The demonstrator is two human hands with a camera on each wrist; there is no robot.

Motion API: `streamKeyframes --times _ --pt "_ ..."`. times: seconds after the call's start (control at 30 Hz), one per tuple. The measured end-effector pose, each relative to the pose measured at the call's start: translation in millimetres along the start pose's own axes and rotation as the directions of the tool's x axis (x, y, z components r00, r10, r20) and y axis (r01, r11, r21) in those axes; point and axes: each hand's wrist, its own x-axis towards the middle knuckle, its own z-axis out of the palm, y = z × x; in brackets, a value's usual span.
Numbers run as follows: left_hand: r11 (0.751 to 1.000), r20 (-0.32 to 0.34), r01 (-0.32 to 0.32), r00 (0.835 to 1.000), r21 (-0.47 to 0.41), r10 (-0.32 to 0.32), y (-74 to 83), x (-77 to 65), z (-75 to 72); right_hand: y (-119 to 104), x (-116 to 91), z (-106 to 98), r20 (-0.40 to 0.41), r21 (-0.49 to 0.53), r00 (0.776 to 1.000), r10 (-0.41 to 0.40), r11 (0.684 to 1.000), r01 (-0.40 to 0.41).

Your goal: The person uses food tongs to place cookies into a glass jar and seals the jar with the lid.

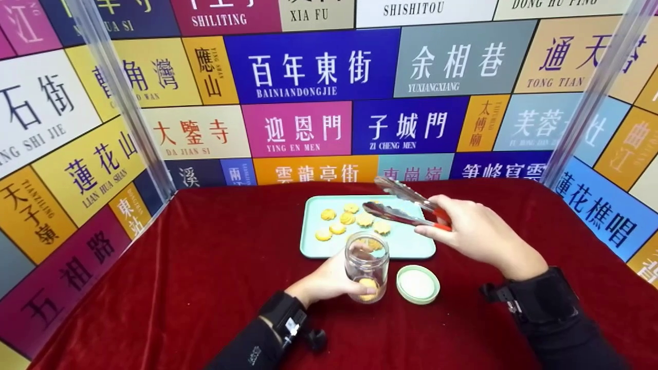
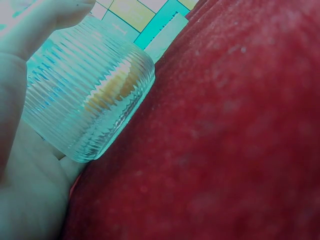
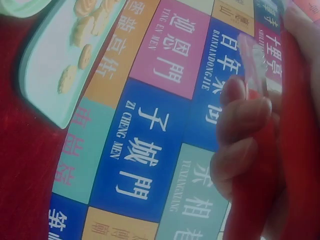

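My left hand (image 1: 321,282) grips a clear glass jar (image 1: 366,264) with its mouth open upward. At the jar's bottom lies a yellow cookie (image 1: 368,295), which also shows orange through the ribbed glass (image 2: 55,95) in the left wrist view. My right hand (image 1: 475,234) holds metal tongs (image 1: 393,213) by their red handles (image 3: 255,175). The tongs' arms are spread, with nothing between the tips, over the back right of a pale green tray (image 1: 419,250). Several flower-shaped cookies (image 1: 347,218) lie on that tray.
A round green lid (image 1: 417,285) lies to the right of the jar, its pale inside facing up. Dark red cloth (image 1: 221,257) covers the table. Behind it stands a wall of coloured panels (image 1: 318,67) with Chinese lettering, with clear posts (image 1: 591,87) at its corners.
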Motion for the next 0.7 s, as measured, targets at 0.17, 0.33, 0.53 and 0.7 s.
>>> streamKeyframes --times 0.17,0.33,0.53,0.7 --pt "1.000 0.006 -0.006 1.000 -0.007 0.006 -0.4 0.2 -0.4 12 1 6 0.016 0.005 0.995 0.094 0.996 -0.094" --pt "1.000 0.009 -0.012 1.000 -0.022 0.012 -0.7 1.0 0.1 27 4 16 0.043 -0.013 0.987 0.153 0.988 -0.153" --pt "0.999 0.011 -0.018 1.000 -0.040 0.018 -0.2 1.7 0.9 40 5 32 0.053 -0.052 0.984 0.173 0.984 -0.170" --pt "1.000 0.004 -0.008 1.000 -0.025 0.008 1.1 0.3 -0.2 41 6 49 0.037 -0.066 0.983 0.179 0.982 -0.176"
